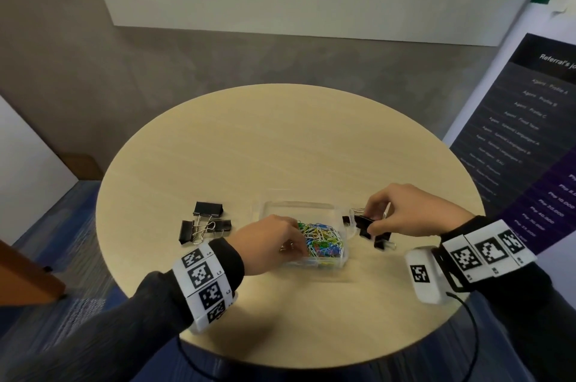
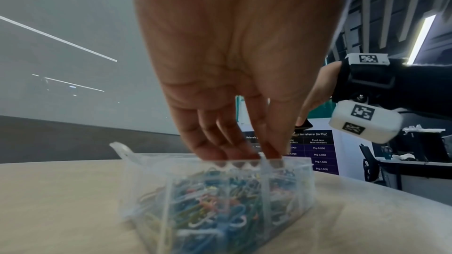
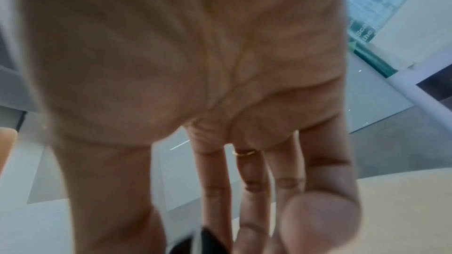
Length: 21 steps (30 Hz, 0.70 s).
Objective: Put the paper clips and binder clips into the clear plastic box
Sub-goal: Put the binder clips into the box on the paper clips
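On the round wooden table the clear plastic box sits near the 6 o'clock edge, its lid off and its near half heaped with coloured paper clips. The left hand reaches over the box's 9 o'clock rim, fingers pointing down into the heap; whether they pinch any clips cannot be told from these views. The right hand is just beside the box at its 3 o'clock side, thumb and fingers curled around a black binder clip. In the right wrist view only a dark corner of that clip shows between thumb and fingers, with a thin ring on one finger. More black binder clips lie on the table under that hand. At the box's 9 o'clock side, apart from it, another group of binder clips lies with silver handles tangled.
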### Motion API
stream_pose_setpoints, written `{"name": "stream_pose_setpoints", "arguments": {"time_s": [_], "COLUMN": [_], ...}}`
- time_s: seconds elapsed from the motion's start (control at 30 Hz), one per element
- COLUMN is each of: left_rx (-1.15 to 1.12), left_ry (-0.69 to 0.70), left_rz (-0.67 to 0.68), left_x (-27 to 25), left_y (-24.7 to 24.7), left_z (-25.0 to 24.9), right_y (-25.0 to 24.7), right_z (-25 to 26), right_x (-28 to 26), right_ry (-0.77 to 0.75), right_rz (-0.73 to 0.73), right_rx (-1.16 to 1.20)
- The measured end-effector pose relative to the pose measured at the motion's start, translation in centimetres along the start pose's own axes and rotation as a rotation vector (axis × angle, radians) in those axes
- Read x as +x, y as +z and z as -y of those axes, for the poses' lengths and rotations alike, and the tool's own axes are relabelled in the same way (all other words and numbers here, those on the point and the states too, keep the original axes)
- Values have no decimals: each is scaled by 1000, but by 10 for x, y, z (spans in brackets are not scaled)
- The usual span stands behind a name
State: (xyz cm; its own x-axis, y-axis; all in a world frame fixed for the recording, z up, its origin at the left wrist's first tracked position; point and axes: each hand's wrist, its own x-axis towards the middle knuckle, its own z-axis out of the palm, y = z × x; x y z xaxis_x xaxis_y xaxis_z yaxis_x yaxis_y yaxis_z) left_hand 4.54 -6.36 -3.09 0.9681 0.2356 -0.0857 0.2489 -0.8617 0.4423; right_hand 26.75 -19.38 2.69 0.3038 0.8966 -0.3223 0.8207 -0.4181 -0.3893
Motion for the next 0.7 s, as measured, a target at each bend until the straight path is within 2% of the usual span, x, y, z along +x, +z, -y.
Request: {"name": "stream_pose_setpoints", "arguments": {"time_s": [0.07,0.17,0.23,0.47,0.63,0.7], "left_rx": [80,236,248,320,246,174], "left_ry": [-48,-141,-181,-222,-191,-176], "left_rz": [-44,36,59,-68,-27,-12], "left_x": [-4,-8,-10,-18,-26,-27], "left_y": [4,11,11,0,-1,-2], "left_z": [-1,-5,-8,-5,2,2], "right_y": [-2,-4,-3,9,32,34], "right_z": [7,22,36,87,107,107], "right_x": [2,10,21,78,109,113], "right_ry": [-33,-77,-90,-65,4,13], "right_rz": [-8,-41,-58,36,95,126], "right_rx": [11,58,99,15,-113,-64]}}
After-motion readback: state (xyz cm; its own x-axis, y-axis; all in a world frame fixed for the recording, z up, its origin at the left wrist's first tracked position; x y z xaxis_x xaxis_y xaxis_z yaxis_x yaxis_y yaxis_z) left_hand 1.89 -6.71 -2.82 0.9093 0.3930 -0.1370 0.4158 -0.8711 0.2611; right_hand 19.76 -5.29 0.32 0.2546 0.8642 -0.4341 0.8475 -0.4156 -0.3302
